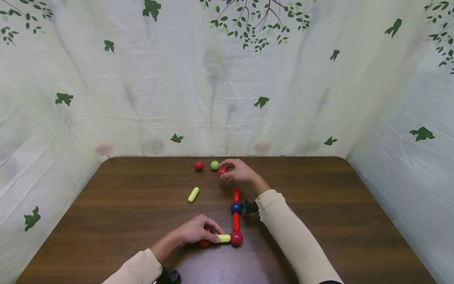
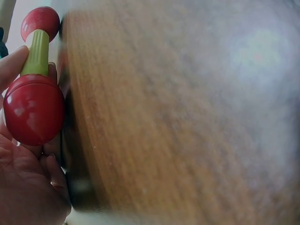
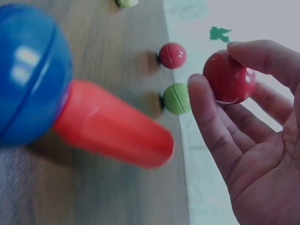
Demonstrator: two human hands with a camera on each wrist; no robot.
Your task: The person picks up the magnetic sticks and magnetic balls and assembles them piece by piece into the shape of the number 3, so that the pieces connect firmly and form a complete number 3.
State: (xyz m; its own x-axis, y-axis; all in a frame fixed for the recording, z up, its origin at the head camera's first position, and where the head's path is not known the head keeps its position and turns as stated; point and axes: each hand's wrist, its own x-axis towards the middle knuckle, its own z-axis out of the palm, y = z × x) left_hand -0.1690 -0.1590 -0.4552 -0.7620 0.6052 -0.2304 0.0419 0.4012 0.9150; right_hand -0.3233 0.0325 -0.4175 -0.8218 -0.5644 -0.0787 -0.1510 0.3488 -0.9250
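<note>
My left hand (image 1: pixel 199 230) pinches a yellow-green rod (image 2: pixel 38 58) that joins two red balls. One red ball (image 2: pixel 35 110) is by the palm; the corner red ball (image 1: pixel 236 238) is at the other end. From that corner a red rod (image 1: pixel 236 222) runs away from me to a blue ball (image 1: pixel 235 208), and a second red rod (image 3: pixel 117 126) sticks out beyond it with a free end. Past that end, my right hand (image 1: pixel 239 172) holds a loose red ball (image 3: pixel 228 77) between thumb and fingers, above the table.
Near the table's far edge are another red ball (image 1: pixel 199 165) and a green ball (image 1: pixel 214 165). A loose yellow-green rod (image 1: pixel 193 195) lies left of the joined pieces on the brown table (image 1: pixel 142 197). A white leaf-print cloth (image 1: pixel 227 79) hangs behind.
</note>
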